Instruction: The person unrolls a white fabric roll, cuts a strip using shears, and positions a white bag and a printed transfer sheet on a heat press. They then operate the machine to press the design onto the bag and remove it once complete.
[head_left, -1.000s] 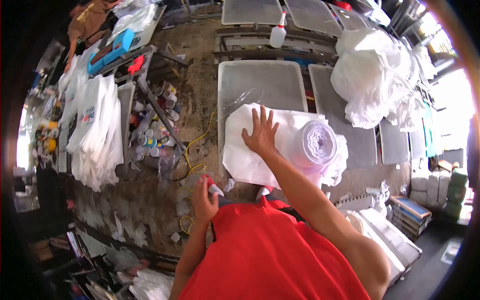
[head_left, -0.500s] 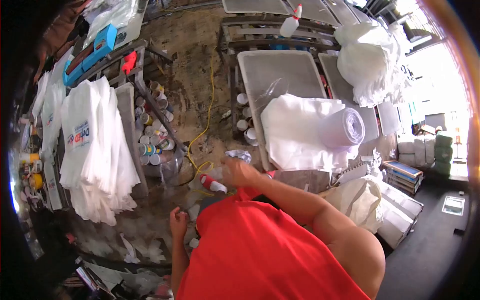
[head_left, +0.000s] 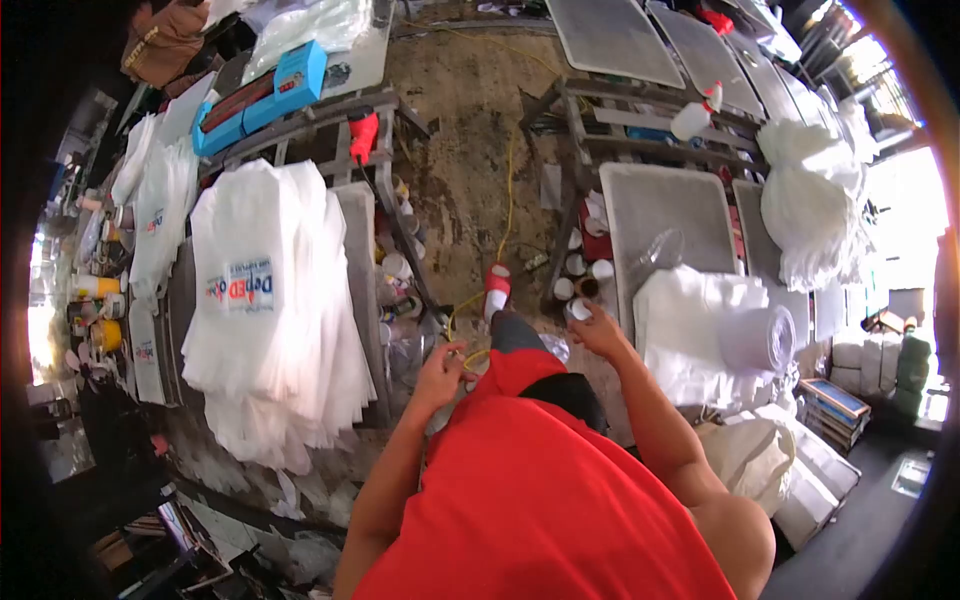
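Observation:
My left hand [head_left: 440,378] hangs in front of my red shirt, fingers loosely curled and apart, with nothing visible in it. It is nearest to the stack of white printed bags [head_left: 270,310] on the left table. On the other side, my right hand [head_left: 600,332] has its fingers apart and appears empty, just left of the white sheets [head_left: 680,325] and the roll of white film [head_left: 758,340]. Below the hands, a foot in a red and white shoe [head_left: 497,290] steps on the floor beside a yellow cord [head_left: 507,215].
Left table carries a blue box [head_left: 262,105] and a red tool [head_left: 363,135]. To the right are grey boards [head_left: 665,205], a spray bottle [head_left: 692,120] and white bundles [head_left: 810,190]. Paint tubs [head_left: 600,270] stand under the tables. A cream sack [head_left: 750,455] lies lower right.
The view has shifted, with the tables now lower and further right. A foot has come forward. My right hand has moved from the centre toward the right table; my left hand has risen.

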